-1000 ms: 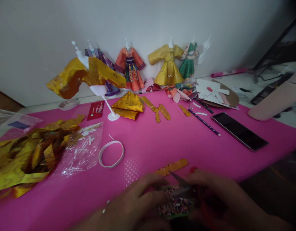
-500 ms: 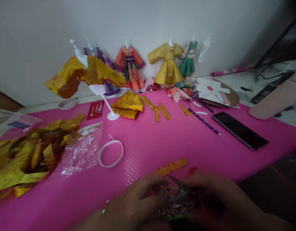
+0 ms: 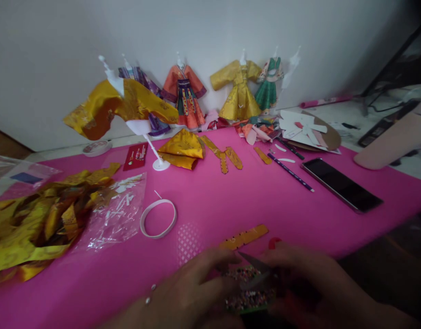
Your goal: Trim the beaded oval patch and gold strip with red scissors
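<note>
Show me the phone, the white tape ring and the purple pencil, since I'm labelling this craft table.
phone (image 3: pixel 341 184), head view, middle of its dark screen.
white tape ring (image 3: pixel 144 218), head view, left side of the band.
purple pencil (image 3: pixel 290 172), head view, midway along its shaft.

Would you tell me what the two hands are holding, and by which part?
The left hand grips the patterned paper by its left edge. The right hand holds scissors, apparently by the handles, which are hidden.
</note>
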Demonstrator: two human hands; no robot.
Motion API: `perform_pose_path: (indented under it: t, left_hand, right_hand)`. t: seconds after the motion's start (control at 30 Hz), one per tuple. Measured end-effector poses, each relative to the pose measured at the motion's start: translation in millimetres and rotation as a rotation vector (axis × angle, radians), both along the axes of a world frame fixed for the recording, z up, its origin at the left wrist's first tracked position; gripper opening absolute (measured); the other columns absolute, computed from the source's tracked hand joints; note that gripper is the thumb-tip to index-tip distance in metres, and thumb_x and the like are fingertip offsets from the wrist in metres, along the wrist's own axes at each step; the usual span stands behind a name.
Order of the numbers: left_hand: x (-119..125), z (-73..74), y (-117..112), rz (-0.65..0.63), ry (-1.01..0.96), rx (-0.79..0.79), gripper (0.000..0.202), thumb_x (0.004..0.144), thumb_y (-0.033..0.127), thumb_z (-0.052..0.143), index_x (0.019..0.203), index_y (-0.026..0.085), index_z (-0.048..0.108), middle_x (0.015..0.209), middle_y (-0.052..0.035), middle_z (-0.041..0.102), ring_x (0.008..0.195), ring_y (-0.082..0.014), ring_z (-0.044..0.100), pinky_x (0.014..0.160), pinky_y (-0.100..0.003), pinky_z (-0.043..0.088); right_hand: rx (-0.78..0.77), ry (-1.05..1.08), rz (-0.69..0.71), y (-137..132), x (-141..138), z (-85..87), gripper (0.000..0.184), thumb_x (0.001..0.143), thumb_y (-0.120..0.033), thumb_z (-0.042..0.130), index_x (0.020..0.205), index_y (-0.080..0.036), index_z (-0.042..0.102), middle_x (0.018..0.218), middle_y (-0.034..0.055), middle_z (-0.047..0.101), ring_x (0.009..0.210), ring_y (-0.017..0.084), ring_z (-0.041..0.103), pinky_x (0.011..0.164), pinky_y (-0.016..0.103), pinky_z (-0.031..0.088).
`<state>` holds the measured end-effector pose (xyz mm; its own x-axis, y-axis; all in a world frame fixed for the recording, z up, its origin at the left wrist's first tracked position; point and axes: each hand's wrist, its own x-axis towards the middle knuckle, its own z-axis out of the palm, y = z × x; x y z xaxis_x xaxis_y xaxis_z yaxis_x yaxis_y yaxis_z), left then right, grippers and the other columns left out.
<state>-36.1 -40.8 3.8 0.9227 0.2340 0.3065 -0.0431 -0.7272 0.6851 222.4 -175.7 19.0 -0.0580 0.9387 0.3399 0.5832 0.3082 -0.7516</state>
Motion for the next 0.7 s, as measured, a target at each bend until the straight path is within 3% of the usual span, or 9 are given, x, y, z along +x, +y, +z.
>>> perform_pose_path:
  t: [0.17,0.4,0.7]
  left_hand:
    - [1.5,-0.4,0.8,0.002,-0.010,-0.006,0.051,0.108,0.049,0.073,0.152,0.028,0.059,0.149,-0.0149,0.065,0.124,-0.0261,0.075,0.108,-0.036,0.065]
    - [1.3,-2.0,-0.2,0.001,-0.011,0.001,0.051,0.110,0.052,0.068,0.154,0.029,0.056,0.150,-0.0143,0.064,0.123,-0.0240,0.074,0.107,-0.033,0.065]
    - [9.1,7.6,1.1,-0.047,0.005,-0.004,0.055,0.111,0.050,0.067,0.162,0.034,0.053,0.153,-0.0131,0.064,0.126,-0.0265,0.074,0.109,-0.036,0.065]
  right_hand:
    - [0.089,0.047,0.012,4.5,1.7,2.7,0.065,0.081,-0.003,0.067,0.133,-0.041,0.067,0.098,-0.0053,0.082,0.076,0.017,0.080,0.065,0.023,0.062]
    - [0.060,0.076,0.016,3.5,-1.7,1.8,0.067,0.081,-0.003,0.072,0.135,-0.041,0.066,0.103,-0.0044,0.084,0.078,0.018,0.081,0.067,0.024,0.064]
    - [0.040,0.088,0.016,0.7,-0.4,0.3,0.068,0.083,-0.001,0.070,0.138,-0.042,0.065,0.105,-0.0039,0.084,0.079,0.017,0.081,0.069,0.024,0.064]
